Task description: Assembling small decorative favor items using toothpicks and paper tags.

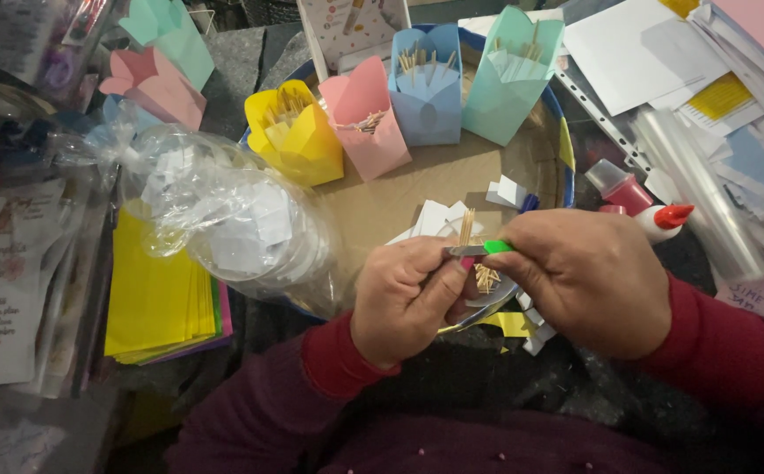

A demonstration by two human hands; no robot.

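Now four paper boxes [426, 88] on tray [373, 206]; left hand [404, 298], right hand [588, 281] pinching one green-handled tool [479, 249].

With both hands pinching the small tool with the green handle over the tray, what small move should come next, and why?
Probably lower the green-handled tool toward the toothpicks just beneath it. The left hand and right hand both pinch it above the round tray, and the paper cups, such as the pink cup, already hold sticks.

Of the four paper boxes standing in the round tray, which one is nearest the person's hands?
The pink box, second from the left between the yellow box and the blue box; its base reaches lowest toward the hands.
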